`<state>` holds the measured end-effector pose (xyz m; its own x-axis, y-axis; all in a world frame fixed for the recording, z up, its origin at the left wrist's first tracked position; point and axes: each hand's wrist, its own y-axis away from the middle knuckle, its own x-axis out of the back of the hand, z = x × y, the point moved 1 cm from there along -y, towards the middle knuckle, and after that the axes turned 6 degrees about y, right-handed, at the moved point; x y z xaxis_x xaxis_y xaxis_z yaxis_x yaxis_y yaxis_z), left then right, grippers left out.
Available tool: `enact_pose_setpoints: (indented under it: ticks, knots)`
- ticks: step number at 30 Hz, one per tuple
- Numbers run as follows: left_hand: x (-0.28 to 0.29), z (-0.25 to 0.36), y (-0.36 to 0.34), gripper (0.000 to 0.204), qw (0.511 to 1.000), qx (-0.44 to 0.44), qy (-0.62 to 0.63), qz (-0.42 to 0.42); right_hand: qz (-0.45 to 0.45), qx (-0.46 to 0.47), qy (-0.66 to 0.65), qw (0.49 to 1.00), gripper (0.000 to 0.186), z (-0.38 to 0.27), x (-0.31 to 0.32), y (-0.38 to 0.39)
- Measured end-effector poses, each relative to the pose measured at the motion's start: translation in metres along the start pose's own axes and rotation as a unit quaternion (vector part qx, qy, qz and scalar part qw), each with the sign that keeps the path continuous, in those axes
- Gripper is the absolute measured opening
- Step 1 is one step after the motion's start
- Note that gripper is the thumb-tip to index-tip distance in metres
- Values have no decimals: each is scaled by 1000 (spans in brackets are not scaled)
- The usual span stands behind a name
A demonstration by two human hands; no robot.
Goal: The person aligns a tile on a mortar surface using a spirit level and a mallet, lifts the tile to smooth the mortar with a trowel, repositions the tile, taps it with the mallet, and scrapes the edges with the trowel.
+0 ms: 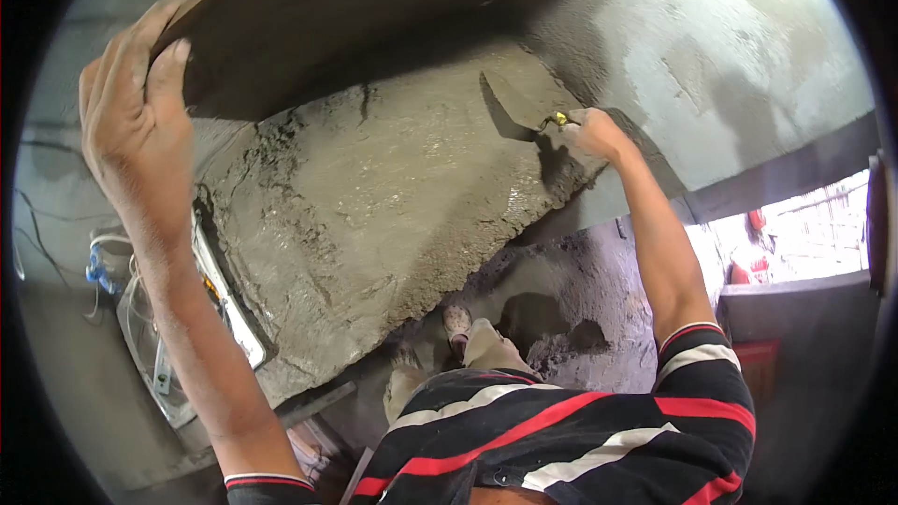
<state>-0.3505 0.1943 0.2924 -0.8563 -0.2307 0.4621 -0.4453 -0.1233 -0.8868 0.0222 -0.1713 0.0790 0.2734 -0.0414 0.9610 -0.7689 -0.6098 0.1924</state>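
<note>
My left hand [140, 122], at the upper left, grips the end of a large dark flat board [309, 37]. The board is tilted over the far side of a thick bed of wet grey mortar [393, 178]. The fingers lie along the board's upper edge, with the thumb on the near face. My right hand [596, 134] is closed round the handle of a pointed trowel [503, 114] with a yellow fitting near the blade. Its blade is just over or touching the mortar near the right edge; I cannot tell which. The mortar has smoothed patches and a rough, crumbly near edge.
A white-rimmed container [241, 337] with tools and cables stands against the mortar's left side, near a blue connector [97, 271]. Freshly plastered wall [739, 47] rises at the right, with a bright opening [814, 229] below. My foot [456, 321] stands below the mortar's near edge.
</note>
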Motion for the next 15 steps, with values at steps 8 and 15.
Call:
enact_pose_setpoints:
  ticks: [8, 15]
  knots:
    - [0, 3, 3, 31, 999, 14, 30, 17, -30, -45, -70, 996, 20, -84, -20, -79]
    - [-6, 19, -5, 28, 993, -42, 65, 87, -55, 211, 5, 976, 18, -190, -59, -98]
